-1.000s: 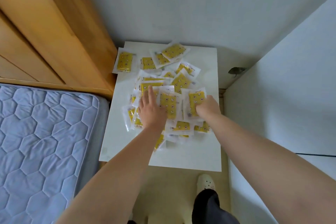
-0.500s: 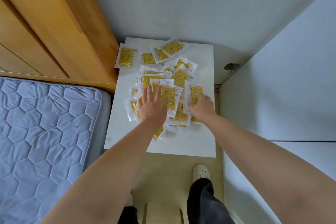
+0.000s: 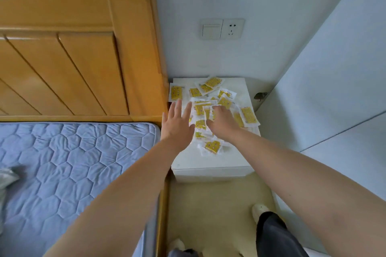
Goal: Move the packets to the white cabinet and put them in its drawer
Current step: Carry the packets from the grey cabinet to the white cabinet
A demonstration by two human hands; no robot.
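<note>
Packets (image 3: 247, 115) litter the white cabinet (image 3: 211, 162) top; the left hand (image 3: 177, 126) spreads straight-fingered at its left edge, and the right hand (image 3: 222, 124) clutches some at its middle.

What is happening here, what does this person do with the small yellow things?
A person stands over a white cabinet beside a bed; many yellow packets lie piled on its top. The left hand is open, fingers spread, at the pile's left edge. The right hand lies on the pile with fingers bent; whether it grips any is unclear.
</note>
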